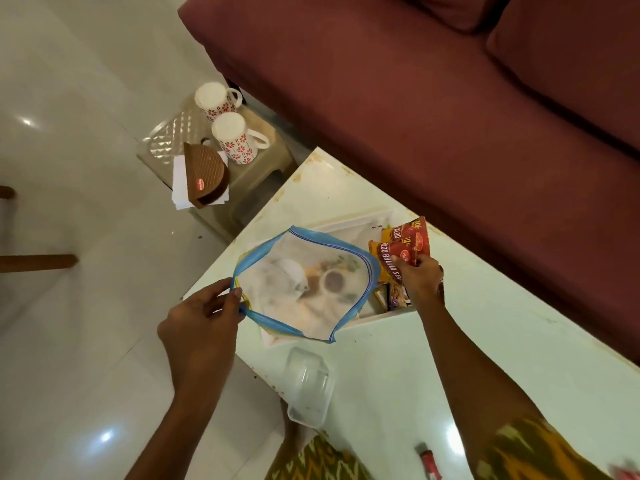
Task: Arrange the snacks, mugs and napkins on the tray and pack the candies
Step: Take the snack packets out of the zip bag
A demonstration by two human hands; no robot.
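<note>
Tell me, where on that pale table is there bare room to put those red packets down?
The table is bare between the right forearm and the sofa, and at its far corner near the stool. The middle is crowded: the white tray, the zip bag in the left hand, and the clear container.

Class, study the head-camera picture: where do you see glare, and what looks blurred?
Head view: bright glare spots on the glossy floor and the table; the zip bag in the left hand looks hazy; the red packet near the bottom edge is smeared.
</note>
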